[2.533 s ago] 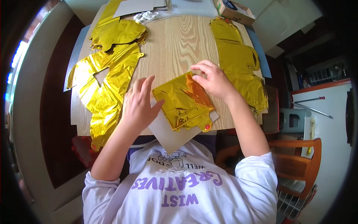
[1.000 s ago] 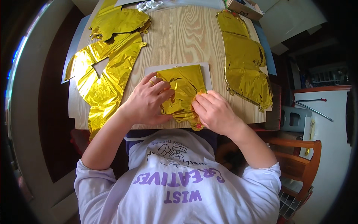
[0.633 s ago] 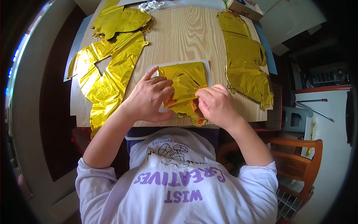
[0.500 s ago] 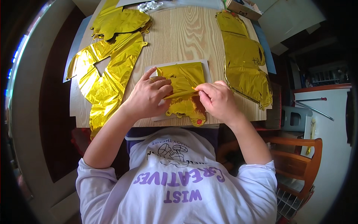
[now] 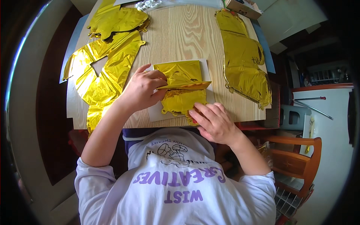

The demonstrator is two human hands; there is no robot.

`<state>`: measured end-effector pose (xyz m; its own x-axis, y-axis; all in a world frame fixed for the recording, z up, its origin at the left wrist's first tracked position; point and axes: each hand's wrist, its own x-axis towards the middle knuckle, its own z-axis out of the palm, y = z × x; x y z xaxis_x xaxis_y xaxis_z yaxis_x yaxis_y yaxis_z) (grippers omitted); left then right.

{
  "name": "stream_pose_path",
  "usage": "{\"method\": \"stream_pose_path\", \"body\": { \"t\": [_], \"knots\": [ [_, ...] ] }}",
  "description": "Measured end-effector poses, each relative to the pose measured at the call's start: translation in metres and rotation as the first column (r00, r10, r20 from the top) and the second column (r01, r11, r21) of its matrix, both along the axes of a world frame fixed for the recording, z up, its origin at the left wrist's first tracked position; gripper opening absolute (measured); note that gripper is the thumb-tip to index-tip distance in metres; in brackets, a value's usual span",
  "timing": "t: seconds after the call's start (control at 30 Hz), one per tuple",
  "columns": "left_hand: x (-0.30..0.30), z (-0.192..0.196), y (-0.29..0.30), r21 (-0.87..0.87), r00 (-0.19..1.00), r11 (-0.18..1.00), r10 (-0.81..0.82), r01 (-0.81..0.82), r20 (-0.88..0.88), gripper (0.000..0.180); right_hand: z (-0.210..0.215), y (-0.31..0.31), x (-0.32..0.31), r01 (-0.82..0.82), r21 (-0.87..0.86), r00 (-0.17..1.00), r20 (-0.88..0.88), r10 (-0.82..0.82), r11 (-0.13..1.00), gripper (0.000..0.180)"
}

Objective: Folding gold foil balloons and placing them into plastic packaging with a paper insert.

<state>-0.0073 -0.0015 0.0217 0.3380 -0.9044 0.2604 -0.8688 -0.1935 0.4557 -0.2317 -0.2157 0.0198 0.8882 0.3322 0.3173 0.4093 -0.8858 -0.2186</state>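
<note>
A gold foil balloon (image 5: 182, 102) lies partly folded on a white card (image 5: 155, 113) near the table's front edge. My left hand (image 5: 144, 88) is closed on the left end of a raised fold, thumb below and fingers above. That fold stands up across the middle of the foil, its far part flat on the card. My right hand (image 5: 215, 122) rests with fingers stretched over the foil's lower right lobe, beside a small red mark. The fingertips press on crinkled foil there; what lies under them is hidden.
Flat gold foil balloons (image 5: 108, 67) cover the table's left side, and a stack of them (image 5: 243, 56) lies along the right. White rings (image 5: 149, 4) and a cardboard box (image 5: 243, 7) are at the far edge. A wooden chair (image 5: 296, 161) stands at lower right.
My right hand has moved down toward the table's front edge, letting go of the fold and stretching its fingers onto the lower lobe. The fold now stands raised beside my left hand.
</note>
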Motion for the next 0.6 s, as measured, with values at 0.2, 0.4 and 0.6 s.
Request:
{"method": "stream_pose_path", "body": {
  "t": [0.2, 0.4, 0.6],
  "knots": [
    [0.003, 0.004, 0.000, 0.049, 1.000, 0.999, -0.019, 0.020, -0.007, 0.017, 0.007, -0.005, 0.017, 0.022, 0.158, 0.993, -0.115, -0.004, 0.987, 0.041],
    [0.007, 0.007, -0.002, 0.049, 0.999, 0.999, -0.019, 0.020, -0.036, 0.018, 0.018, -0.010, 0.041, 0.062, 0.301, 0.997, 0.019, -0.071, 0.952, 0.024],
    [0.009, 0.016, -0.005, 0.097, 0.998, 0.995, 0.005, 0.001, -0.063, 0.018, 0.000, 0.008, 0.073, 0.316, 0.225, 0.912, 0.194, -0.360, 0.922, 0.021]
  ]
}}
